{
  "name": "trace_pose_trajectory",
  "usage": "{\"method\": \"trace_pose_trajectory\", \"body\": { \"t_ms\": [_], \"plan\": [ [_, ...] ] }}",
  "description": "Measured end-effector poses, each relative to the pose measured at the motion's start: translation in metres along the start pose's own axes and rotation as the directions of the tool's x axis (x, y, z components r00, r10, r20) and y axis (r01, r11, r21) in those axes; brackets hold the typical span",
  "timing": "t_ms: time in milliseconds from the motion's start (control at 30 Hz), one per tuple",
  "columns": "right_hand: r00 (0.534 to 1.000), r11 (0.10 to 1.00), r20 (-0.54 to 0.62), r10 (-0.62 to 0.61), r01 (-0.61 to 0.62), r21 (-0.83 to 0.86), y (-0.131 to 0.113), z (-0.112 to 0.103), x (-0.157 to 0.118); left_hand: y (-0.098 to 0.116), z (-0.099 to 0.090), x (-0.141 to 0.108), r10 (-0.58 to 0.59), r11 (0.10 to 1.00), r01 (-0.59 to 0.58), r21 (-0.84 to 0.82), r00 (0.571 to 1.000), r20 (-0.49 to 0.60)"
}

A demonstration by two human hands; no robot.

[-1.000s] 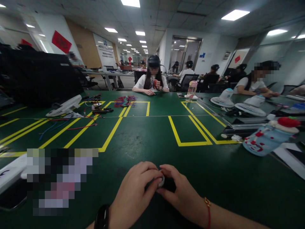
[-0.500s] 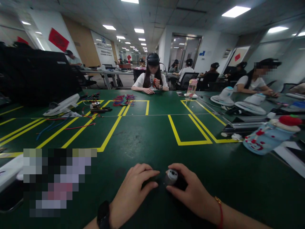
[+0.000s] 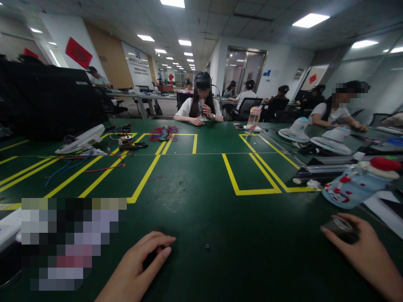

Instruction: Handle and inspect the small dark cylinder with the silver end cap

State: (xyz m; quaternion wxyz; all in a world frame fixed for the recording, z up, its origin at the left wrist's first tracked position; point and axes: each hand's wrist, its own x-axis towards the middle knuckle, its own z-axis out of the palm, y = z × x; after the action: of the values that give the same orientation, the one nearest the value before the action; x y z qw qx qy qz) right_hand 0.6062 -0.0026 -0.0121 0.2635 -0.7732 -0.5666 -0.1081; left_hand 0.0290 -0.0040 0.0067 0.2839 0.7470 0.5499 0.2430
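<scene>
At the right, my right hand has its thumb and fingers around a small grey cylinder that looks like a small motor, close to the blue bottle. My left hand rests low over the green table, its thumb and forefinger a little apart and nothing visible between them. To the right of its fingertips, a tiny dark round piece, like a small gear or nut, lies on the green tabletop.
A light-blue bottle with a red top stands at the right, by metal rails. White fans lie behind. Further left are coloured wires, another fan and a blurred-out patch. A person sits opposite.
My right hand has carried the grey cylinder far to the right. My left hand has drawn back to the left and lower. The tiny dark piece now shows on the table between them.
</scene>
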Motion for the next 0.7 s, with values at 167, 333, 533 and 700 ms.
{"method": "trace_pose_trajectory", "body": {
  "t_ms": [167, 333, 533, 700],
  "plan": [
    [0.93, 0.929, -0.067, -0.361, 0.365, 0.055, -0.131, -0.003, -0.024, 0.005, 0.004, 0.002, 0.01, 1.0, -0.009, 0.021, 1.0, -0.006],
    [0.638, 0.709, 0.368, -0.676, 0.43, 0.559, -0.27, 0.016, -0.064, 0.005, 0.004, 0.001, 0.013, 0.999, -0.012, 0.032, 0.999, -0.03],
    [0.65, 0.661, 0.323, -0.688, 0.376, 0.65, -0.288, 0.019, -0.056, 0.005, 0.004, 0.0, 0.042, 0.999, -0.041, 0.014, 0.998, -0.052],
    [0.9, 0.859, 0.107, -0.423, 0.361, 0.363, -0.173, -0.023, -0.004, 0.008, 0.003, 0.001, 0.036, 0.999, -0.036, -0.001, 0.999, -0.037]
  ]
}}
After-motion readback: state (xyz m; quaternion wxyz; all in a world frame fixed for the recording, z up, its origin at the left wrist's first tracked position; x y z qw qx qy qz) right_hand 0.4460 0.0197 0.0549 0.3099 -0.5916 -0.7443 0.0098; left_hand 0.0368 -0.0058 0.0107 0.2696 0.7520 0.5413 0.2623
